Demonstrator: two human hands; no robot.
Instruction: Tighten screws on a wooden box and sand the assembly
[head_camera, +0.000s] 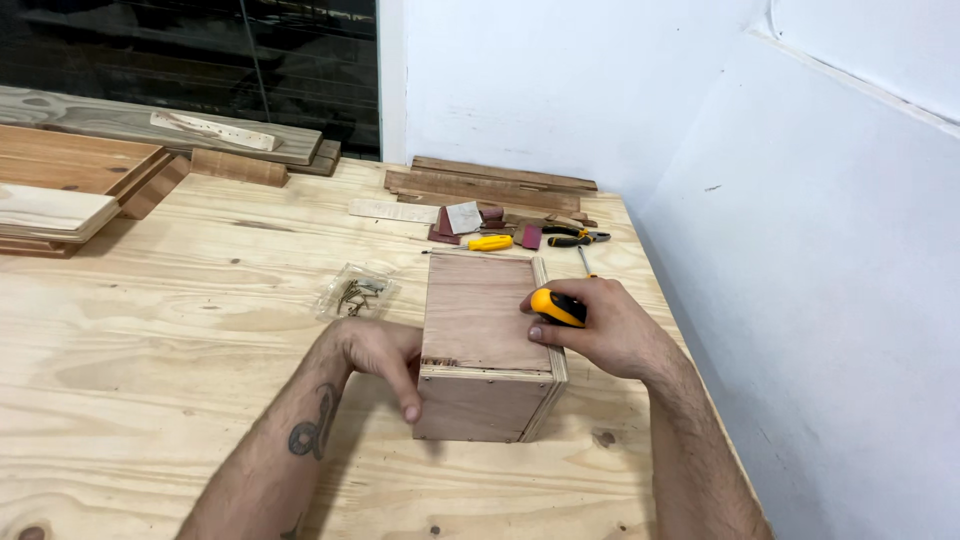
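A small plywood box (485, 330) stands on the pale pine workbench (180, 350) in front of me. My left hand (380, 358) presses against the box's left side, thumb down near its front corner. My right hand (600, 325) rests on the box's right edge and grips a screwdriver with a yellow and black handle (558, 307). Its metal shaft (583, 261) points away from me beyond the hand.
A clear bag of screws (355, 292) lies left of the box. Behind it are a second yellow-handled screwdriver (485, 243), pliers (572, 237), sandpaper pieces and wood strips (490, 183). Boards (70, 175) are stacked at far left. A white wall runs along the right.
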